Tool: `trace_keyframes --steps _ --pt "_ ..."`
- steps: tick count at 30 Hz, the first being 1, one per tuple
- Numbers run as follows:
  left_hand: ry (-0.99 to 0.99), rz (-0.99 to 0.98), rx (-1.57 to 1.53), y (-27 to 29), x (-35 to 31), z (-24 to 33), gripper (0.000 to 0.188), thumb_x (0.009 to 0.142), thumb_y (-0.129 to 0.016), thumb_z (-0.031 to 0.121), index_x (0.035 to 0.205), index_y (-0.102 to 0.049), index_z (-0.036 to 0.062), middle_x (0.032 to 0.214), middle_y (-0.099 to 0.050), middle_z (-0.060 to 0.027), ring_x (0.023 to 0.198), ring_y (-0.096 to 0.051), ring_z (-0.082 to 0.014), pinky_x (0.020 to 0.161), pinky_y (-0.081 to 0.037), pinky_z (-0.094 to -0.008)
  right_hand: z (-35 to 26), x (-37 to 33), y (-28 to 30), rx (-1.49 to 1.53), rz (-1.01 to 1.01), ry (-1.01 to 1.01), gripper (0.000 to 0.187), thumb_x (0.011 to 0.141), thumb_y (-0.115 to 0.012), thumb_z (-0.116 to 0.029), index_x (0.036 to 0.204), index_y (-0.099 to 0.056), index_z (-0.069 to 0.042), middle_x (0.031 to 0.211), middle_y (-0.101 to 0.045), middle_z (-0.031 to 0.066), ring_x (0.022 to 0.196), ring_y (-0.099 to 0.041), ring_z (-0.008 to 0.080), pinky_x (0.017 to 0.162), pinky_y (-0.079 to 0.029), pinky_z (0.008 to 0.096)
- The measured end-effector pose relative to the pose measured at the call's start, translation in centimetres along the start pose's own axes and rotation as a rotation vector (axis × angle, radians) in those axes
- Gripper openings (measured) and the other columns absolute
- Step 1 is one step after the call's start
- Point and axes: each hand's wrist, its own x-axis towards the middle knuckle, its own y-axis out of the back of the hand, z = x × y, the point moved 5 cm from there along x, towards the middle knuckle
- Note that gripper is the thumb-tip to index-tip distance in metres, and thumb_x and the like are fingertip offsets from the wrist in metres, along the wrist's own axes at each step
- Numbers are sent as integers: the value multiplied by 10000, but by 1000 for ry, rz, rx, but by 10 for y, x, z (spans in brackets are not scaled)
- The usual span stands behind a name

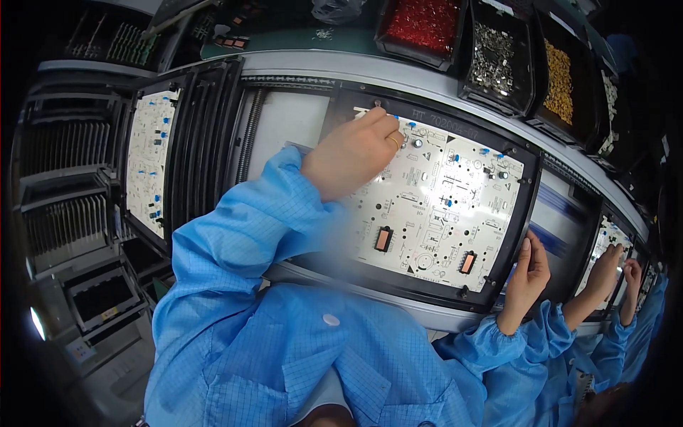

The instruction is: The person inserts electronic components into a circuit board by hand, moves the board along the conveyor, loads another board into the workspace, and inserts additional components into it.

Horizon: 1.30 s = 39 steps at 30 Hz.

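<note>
Two hands [356,153] flank the white board [435,203] near its edges, middle open.

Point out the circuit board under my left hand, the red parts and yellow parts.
Circuit board [430,193], head view: white upper face.
Red parts [425,27], head view: middle of the heap.
Yellow parts [558,82], head view: middle of the heap.

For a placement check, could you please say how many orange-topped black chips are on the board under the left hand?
2: one chip at the lower left of the board, another at its lower right. The left hand covers some board, possibly hiding more.
</note>
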Motion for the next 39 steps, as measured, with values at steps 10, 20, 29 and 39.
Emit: trace_keyframes --steps 10,20,29,39 --pt "35 -98 18 -4 2 -6 163 794 -558 41 937 -611 -17 937 -575 -127 946 -554 -279 851 -480 -344 -3 -3 -4 -33 10 13 264 973 -520 -143 1108 -627 57 909 -657 52 808 -577 67 728 -457 193" --pt "73 -214 58 -7 10 -4 174 780 -557 36 933 -624 -15 939 -580 -108 952 -551 -250 868 -478 -328 -11 -3 -5 -117 38 44 257 969 -518 -135 1089 -623 67 905 -673 82 809 -570 83 744 -464 220" --pt "42 -215 81 -7 8 0 249 779 -551 22 1016 -607 -28 1018 -566 -103 1010 -519 -244 881 -481 -311 -10 -4 -4 -164 66 86 245 966 -518 -122 1082 -626 65 902 -674 82 804 -570 84 743 -464 220" --pt "18 -100 111 -18 -1 10 260 761 -561 40 999 -610 -54 995 -558 -104 1001 -507 -251 845 -493 -299 -10 1 -3 -174 73 96 245 961 -516 -114 1083 -620 71 898 -675 98 806 -576 97 746 -467 234"
